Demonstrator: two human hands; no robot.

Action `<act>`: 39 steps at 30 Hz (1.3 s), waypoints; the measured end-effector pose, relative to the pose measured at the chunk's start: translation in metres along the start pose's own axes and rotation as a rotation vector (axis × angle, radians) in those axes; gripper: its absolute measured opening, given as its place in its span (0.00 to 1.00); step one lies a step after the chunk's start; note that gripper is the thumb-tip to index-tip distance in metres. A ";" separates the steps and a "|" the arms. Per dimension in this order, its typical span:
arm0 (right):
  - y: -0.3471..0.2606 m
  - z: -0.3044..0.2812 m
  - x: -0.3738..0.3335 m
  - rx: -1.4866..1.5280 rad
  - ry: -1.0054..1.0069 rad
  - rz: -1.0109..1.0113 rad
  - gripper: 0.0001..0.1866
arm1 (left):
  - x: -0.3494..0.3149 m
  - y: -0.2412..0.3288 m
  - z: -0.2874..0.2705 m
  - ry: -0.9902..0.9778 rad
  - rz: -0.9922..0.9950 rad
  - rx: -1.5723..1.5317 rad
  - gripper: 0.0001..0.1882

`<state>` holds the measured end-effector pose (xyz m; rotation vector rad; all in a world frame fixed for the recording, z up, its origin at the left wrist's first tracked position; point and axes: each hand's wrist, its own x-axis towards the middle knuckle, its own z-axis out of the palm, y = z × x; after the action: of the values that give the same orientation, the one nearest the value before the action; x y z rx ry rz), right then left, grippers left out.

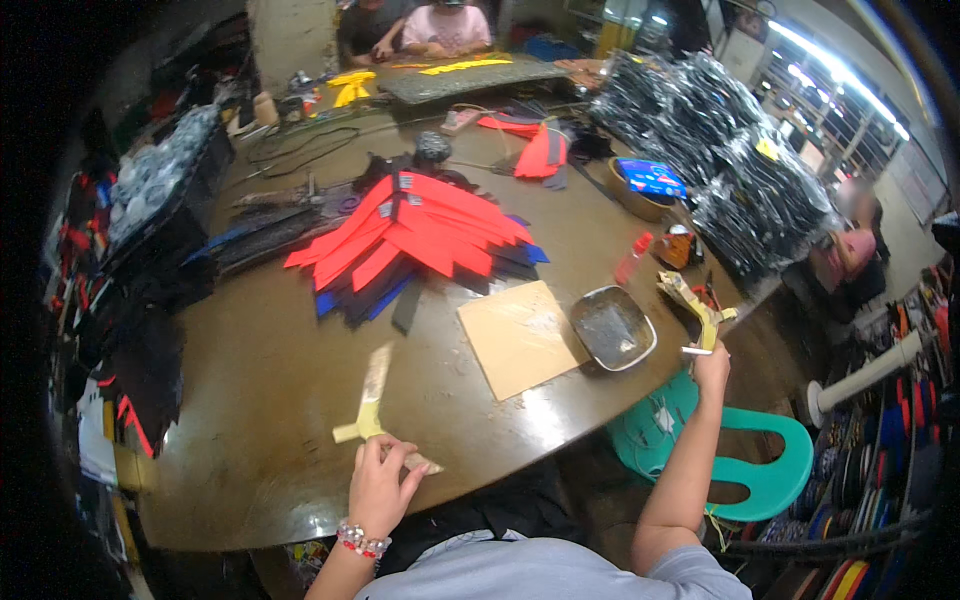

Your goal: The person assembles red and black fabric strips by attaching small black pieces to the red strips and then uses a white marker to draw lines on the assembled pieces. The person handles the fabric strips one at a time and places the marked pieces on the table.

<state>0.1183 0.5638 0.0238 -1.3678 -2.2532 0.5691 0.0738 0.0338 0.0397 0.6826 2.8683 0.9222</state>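
Observation:
My left hand (pixel 382 482) has its fingers closed on the lower arm of a pale yellow, three-armed piece (pixel 369 412) lying on the table, close to the near edge. Out to the right, past the table's edge, my right hand (pixel 712 368) grips a similar yellowish branched piece (pixel 708 318) by its lower end. A short white stick-like part (pixel 696 351) shows at those fingers. Between the hands lie a tan square board (pixel 515 345) with whitish smears and a shallow square tray (pixel 651 340) with a pale rim and dark, stained inside.
Layered red, black and blue fabric pieces (pixel 420 225) lie mid-table. A red bottle (pixel 632 258) and brown bowl (pixel 640 203) stand at right, below plastic-wrapped stacks (pixel 690 130). A green stool (pixel 765 420) is at the right edge. Two people (pixel 445 28) sit at the far side.

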 end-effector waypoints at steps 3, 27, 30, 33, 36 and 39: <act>-0.025 0.004 0.000 -0.039 -0.049 -0.039 0.26 | -0.003 -0.017 -0.004 0.105 -0.052 0.128 0.14; -0.480 0.071 -0.146 0.347 -0.006 -1.461 0.10 | -0.039 -0.147 -0.058 0.483 -0.445 -1.830 0.19; -0.411 0.025 -0.184 0.433 -0.016 -1.461 0.09 | -0.042 -0.157 -0.059 0.447 -0.408 -1.932 0.19; -0.324 0.015 -0.234 0.334 -0.148 -1.455 0.09 | -0.048 -0.172 -0.056 0.462 -0.301 -1.961 0.19; -0.251 0.042 -0.298 0.259 -0.498 -1.315 0.11 | -0.053 -0.182 -0.066 0.561 -0.343 -1.907 0.17; -0.230 0.042 -0.309 0.169 -0.559 -1.243 0.12 | -0.049 -0.172 -0.094 0.680 -0.479 -1.586 0.16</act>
<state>0.0578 0.1842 0.0683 0.4548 -2.7952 0.6553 0.0333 -0.1624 0.0153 -0.5240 1.3829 2.8709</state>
